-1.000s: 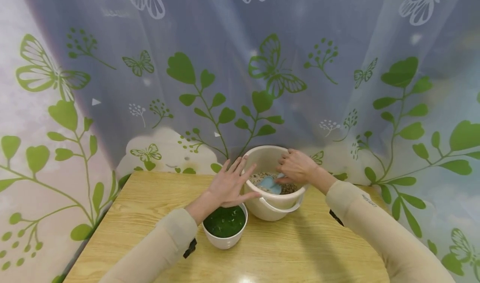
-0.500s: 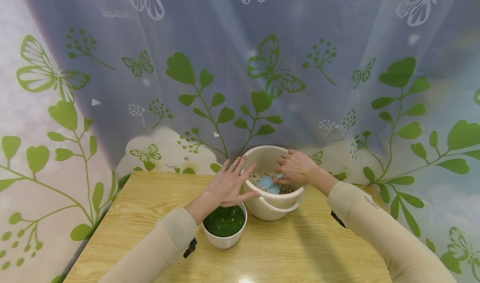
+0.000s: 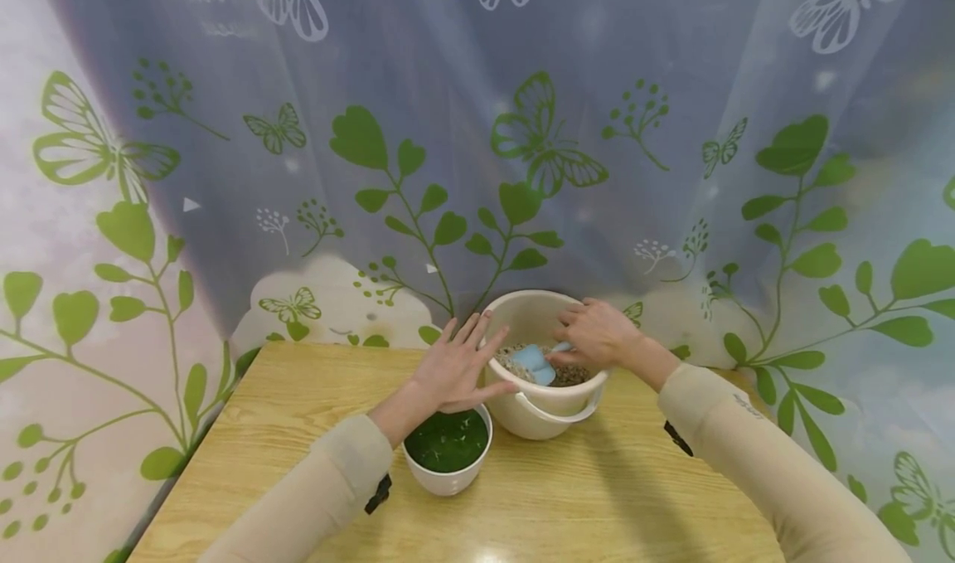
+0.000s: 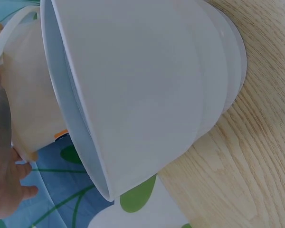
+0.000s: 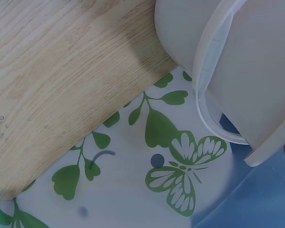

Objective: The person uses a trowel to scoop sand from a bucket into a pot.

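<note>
A cream bucket (image 3: 533,422) stands at the back of the table with loose brownish grains (image 3: 573,375) inside. My right hand (image 3: 597,331) reaches over its right rim and grips the handle of a light blue scoop (image 3: 531,362), whose blade lies at the grains. In the right wrist view only a bit of that hand shows at the right edge. My left hand (image 3: 451,368) rests against the bucket's left rim, fingers spread and straight. Below its palm is a white pot (image 3: 448,484) filled with green; the pot's side fills much of the left wrist view.
The wooden table (image 3: 313,463) meets a patterned curtain (image 3: 448,132) right behind the bucket. The bucket's white handle (image 3: 570,418) hangs down at its front. Pot and bucket stand close together.
The scoop's blade has turned and shifted slightly in the grains. My right hand and forearm have moved a little to the right. The left hand stays in place.
</note>
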The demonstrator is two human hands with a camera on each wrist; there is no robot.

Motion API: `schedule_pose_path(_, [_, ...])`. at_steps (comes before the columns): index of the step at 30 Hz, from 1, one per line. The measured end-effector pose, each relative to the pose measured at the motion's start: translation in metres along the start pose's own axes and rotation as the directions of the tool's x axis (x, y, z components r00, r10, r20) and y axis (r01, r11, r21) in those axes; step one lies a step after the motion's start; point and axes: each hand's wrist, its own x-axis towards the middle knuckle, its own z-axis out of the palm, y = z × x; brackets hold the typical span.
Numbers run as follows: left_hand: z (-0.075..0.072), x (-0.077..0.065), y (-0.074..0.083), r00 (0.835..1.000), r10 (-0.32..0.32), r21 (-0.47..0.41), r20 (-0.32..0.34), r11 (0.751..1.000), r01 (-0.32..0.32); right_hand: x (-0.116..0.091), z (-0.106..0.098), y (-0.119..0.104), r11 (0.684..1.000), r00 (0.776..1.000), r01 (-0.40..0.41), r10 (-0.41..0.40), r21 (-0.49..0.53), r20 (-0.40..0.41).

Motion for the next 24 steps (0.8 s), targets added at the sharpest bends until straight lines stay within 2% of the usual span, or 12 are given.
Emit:
schedule_pose_path(10, [0.001, -0.001, 0.001, 1.000, -0.005, 0.007, -0.019, 1.000, 0.005, -0.004, -0.001, 0.003, 0.998, 0.999, -0.035, 0.036, 0.045, -0.022])
schedule_pose_path(24, [0.003, 0.001, 0.001, 0.999, -0.001, 0.019, -0.033, 1.000, 0.002, -0.016, 0.002, 0.011, 0.996, 0.992, -0.084, 0.085, 0.020, -0.093])
